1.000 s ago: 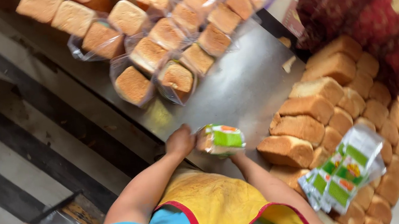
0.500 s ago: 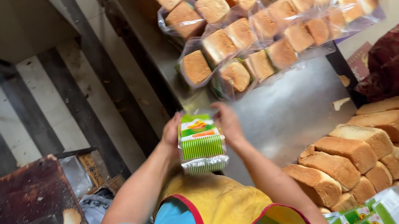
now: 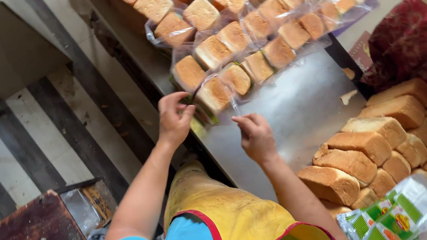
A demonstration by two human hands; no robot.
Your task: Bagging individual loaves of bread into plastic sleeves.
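The left hand [image 3: 173, 119] is seen pinched on the near end of a bagged loaf [image 3: 214, 95] lying at the front edge of the steel surface [image 3: 302, 118], just before the rows of bagged loaves [image 3: 267, 23]. The right hand [image 3: 256, 137] is held just beside it, its grip released and fingers loosely curled. The loaf is judged light, soft and easily crushed, its clear wrap slippery; it is best taken by the loose bag end. Unwrapped loaves [image 3: 374, 153] are stacked to the right. What the left fingers pinch is partly hidden.

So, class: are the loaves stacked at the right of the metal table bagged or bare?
Bare. The stacked loaves show plain crust with no plastic, unlike the bagged loaves across the metal table.
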